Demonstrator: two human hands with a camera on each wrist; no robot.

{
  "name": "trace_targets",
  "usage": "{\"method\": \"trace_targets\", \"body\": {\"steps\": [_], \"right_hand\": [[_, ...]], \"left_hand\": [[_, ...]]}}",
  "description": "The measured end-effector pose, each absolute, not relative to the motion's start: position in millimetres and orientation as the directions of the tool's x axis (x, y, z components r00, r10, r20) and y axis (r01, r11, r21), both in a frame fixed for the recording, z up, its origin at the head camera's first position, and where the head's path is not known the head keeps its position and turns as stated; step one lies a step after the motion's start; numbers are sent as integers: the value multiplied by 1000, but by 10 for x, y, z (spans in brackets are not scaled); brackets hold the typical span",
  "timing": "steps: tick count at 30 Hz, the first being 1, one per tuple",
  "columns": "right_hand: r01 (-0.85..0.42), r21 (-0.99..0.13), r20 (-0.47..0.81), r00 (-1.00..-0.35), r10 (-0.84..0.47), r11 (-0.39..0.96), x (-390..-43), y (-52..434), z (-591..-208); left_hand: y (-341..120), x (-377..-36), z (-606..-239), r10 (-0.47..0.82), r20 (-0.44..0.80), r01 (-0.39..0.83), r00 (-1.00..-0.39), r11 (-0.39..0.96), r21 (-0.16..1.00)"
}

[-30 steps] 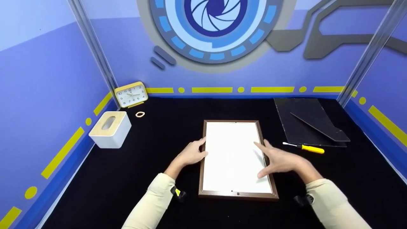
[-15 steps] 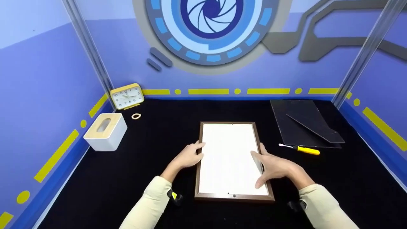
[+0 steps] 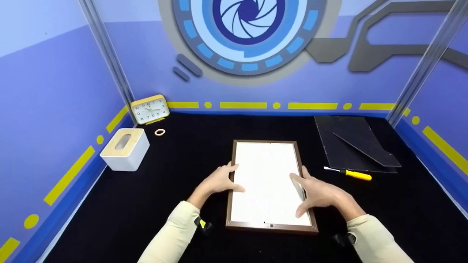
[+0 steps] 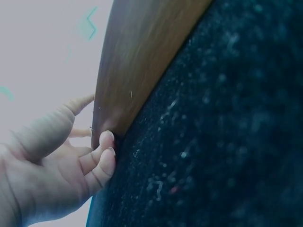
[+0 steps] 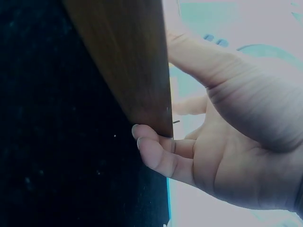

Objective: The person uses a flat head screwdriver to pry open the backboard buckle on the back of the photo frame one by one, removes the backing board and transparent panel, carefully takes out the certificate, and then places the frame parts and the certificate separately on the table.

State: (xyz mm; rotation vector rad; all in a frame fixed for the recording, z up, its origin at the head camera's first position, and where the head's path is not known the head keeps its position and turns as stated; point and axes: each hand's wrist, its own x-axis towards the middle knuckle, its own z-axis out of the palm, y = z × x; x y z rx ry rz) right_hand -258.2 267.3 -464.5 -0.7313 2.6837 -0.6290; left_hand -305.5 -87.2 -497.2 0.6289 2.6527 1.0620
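The left hand (image 3: pixel 218 180) and right hand (image 3: pixel 319 191) clasp the long side edges of the brown wooden rectangular picture frame (image 3: pixel 270 226), fingertips (image 4: pixel 106 138) curled under its rim. It lies flat on the black cloth tabletop (image 3: pixel 146 204), white inside.
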Motion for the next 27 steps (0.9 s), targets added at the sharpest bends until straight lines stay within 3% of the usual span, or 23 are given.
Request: {"method": "trace_targets", "body": {"steps": [16,27], "right_hand": [[-455,-422,-65,-847,-527,784,-2550,2625,-4621],[-553,-554,68,-775,-629,622,-2675,2742,-4630]], "left_hand": [[-861,-3042,-4947,453,-44,297,-891,651,698],[-879,-3044,-4965,460,-49,291,-886,636,715]]}}
